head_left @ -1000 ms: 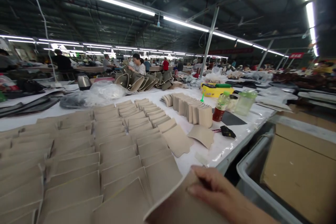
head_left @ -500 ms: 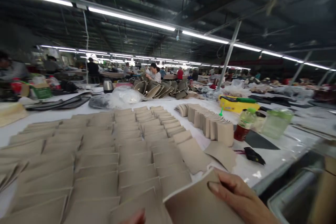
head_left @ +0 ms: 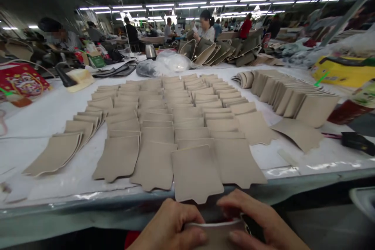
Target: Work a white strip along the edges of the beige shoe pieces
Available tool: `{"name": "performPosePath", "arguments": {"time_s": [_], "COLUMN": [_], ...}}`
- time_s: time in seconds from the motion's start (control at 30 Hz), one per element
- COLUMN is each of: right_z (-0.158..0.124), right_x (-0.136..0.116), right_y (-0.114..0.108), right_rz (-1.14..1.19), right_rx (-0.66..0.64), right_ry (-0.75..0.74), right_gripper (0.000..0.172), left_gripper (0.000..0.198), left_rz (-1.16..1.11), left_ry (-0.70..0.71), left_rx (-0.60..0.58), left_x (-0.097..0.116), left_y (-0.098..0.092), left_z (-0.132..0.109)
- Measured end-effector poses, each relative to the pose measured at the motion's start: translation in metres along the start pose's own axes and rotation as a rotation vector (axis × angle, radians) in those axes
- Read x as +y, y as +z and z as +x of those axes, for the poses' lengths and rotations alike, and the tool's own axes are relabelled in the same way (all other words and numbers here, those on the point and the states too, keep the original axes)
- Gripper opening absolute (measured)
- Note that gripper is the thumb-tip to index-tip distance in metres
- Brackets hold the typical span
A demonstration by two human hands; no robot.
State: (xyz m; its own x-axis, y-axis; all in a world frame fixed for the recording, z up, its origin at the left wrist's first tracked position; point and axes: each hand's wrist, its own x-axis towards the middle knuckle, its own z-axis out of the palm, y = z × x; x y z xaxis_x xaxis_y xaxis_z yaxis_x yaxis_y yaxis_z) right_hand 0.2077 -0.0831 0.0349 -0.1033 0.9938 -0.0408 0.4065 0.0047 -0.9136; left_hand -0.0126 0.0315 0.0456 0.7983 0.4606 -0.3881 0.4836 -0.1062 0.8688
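Fingers (head_left: 191, 213) of left hand (head_left: 170, 224) and right hand (head_left: 260, 218) clamp one beige panel (head_left: 218, 237), likely for steadiness; tabbed panels (head_left: 197, 172) overlap toward twelve o'clock.

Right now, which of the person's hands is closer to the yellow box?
Right. The right hand is nearer the camera than the yellow box and to its left; the left hand is farther left. Neither touches the box.
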Motion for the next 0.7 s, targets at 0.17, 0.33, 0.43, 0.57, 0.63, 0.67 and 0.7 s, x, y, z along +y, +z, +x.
{"name": "performPosePath", "arguments": {"time_s": [0.17,0.33,0.43,0.57,0.63,0.67,0.7], "right_z": [0.012,0.014,0.012,0.012,0.012,0.012,0.013], "right_x": [-0.014,-0.007,-0.008,-0.008,-0.005,-0.004,-0.002], "right_y": [0.014,0.033,0.035,0.037,0.04,0.041,0.043], "right_rz": [-0.329,-0.429,-0.441,-0.448,-0.437,-0.427,-0.417], "right_rx": [-0.24,-0.284,-0.317,-0.342,-0.337,-0.334,-0.327], "right_ry": [-0.049,-0.066,-0.039,0.024,0.032,0.032,0.03], "right_gripper": [0.017,0.019,0.02,0.016,0.015,0.015,0.015], "left_gripper": [0.015,0.009,0.019,0.014,0.007,0.006,0.006], "left_rz": [-0.037,0.136,0.178,0.14,0.14,0.144,0.147], "left_ry": [-0.023,-0.063,-0.12,-0.155,-0.127,-0.109,-0.092], "left_rx": [-0.04,-0.036,-0.071,-0.105,-0.106,-0.098,-0.087], "left_x": [-0.009,-0.005,-0.003,-0.005,-0.008,-0.01,-0.012], "left_y": [0.012,0.012,0.011,0.009,0.009,0.01,0.011], "left_z": [-0.002,-0.008,-0.011,-0.012,-0.012,-0.012,-0.012]}}
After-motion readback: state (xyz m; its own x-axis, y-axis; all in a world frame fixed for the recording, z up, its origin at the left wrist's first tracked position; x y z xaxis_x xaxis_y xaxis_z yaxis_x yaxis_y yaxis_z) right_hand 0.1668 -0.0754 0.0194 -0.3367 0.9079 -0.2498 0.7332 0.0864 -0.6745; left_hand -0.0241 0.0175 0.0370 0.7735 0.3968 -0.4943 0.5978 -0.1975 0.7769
